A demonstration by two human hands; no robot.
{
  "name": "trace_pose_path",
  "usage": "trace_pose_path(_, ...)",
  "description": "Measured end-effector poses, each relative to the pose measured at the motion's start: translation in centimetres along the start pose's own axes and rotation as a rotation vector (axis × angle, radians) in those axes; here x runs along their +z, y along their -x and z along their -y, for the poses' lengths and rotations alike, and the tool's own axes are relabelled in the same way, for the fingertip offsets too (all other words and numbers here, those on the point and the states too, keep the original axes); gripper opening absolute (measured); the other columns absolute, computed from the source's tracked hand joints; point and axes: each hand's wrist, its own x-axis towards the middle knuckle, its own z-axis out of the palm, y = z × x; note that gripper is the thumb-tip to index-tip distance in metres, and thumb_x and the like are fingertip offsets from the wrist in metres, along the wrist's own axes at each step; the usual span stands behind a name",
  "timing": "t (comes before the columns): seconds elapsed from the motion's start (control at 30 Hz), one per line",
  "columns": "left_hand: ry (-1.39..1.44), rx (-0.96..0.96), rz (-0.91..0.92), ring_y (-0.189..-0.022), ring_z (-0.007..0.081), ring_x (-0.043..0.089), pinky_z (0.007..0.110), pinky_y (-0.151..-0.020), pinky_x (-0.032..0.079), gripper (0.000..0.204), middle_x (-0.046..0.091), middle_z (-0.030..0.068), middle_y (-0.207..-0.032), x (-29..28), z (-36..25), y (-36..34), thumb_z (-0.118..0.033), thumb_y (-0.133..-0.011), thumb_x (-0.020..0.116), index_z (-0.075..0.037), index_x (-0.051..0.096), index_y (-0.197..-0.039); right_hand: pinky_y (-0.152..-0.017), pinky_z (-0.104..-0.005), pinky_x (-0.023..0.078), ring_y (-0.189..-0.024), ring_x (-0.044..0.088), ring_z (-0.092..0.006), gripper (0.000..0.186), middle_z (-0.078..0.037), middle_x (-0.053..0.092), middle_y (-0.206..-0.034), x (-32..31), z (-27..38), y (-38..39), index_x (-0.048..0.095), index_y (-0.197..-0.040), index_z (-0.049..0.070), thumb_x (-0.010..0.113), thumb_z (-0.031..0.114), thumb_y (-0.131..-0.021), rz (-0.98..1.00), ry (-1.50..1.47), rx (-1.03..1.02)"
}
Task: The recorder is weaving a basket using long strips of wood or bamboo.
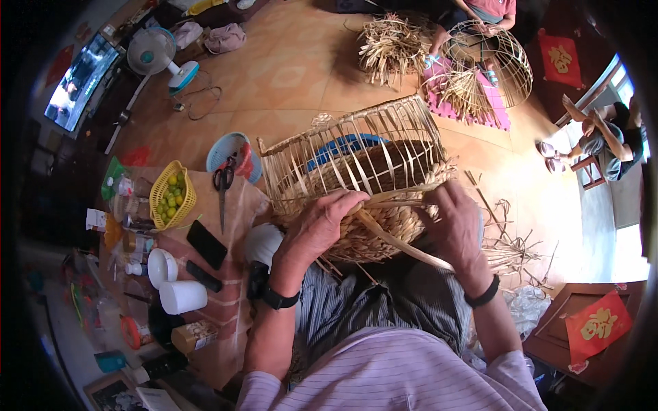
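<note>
A half-woven bamboo basket lies tipped on my lap, its open ribs pointing away and its woven base toward me. My left hand grips the woven rim at the basket's lower left, fingers curled over the strips. My right hand presses on the rim at the lower right. A long flat bamboo strip runs between the two hands, slanting down to the right. Both wrists wear dark bands.
A low table at my left holds scissors, a yellow basket of fruit, a phone, white cups and bottles. A fan stands beyond. Another person works a round basket frame at the far side; loose strips litter the floor.
</note>
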Motion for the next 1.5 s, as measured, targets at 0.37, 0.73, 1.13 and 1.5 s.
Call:
trace_pose_path(0.37,0.066,-0.056,0.148,-0.102,0.0334,0.075,0.039,-0.09,0.059,0.041,0.075,0.0205,-0.113,-1.0,0.6,-1.8,0.013,-0.091,0.056,-0.004,0.067,-0.126,-0.066,-0.0486,0.053,-0.079,0.068,-0.0426,0.022,-0.021,0.068,-0.081,2.3,0.2,5.2,0.061,-0.097,0.003,0.073,0.02,-0.094,0.36,-0.46,0.14)
trace_pose_path(0.73,-0.058,0.044,0.171,-0.11,0.0409,0.069,0.044,-0.093,0.056,0.046,0.07,0.0234,-0.12,-0.7,0.4,-0.9,0.008,-0.089,0.058,-0.004,0.065,-0.132,-0.059,-0.0411,0.053,-0.067,0.07,-0.0336,0.019,-0.019,0.068,-0.075,-6.3,-0.4,3.6,0.067,-0.102,0.002,0.073,0.019,-0.096,0.499,-0.365,0.167)
trace_pose_path(1.13,-0.139,-0.044,-0.249,-0.106,0.0324,0.073,0.041,-0.087,0.06,0.043,0.074,0.012,-0.119,4.6,-0.3,1.3,-0.02,-0.088,0.08,-0.012,0.071,-0.129,-0.059,-0.0351,0.062,-0.075,0.075,-0.0278,0.036,-0.018,0.072,-0.089,-12.2,-2.8,4.7,0.05,-0.126,-0.004,0.065,0.018,-0.102,0.055,-1.717,0.376)
trace_pose_path(1.5,0.006,-0.168,-0.451,-0.093,0.0315,0.074,0.04,-0.078,0.058,0.017,0.075,0.0103,-0.1,6.3,0.3,1.9,-0.016,-0.094,0.073,-0.008,0.074,-0.109,-0.085,-0.0316,0.055,-0.093,0.068,-0.0197,0.087,-0.009,0.061,-0.107,-2.7,2.4,1.6,0.031,-0.158,0.006,0.084,0.015,-0.089,0.345,-1.334,0.408)
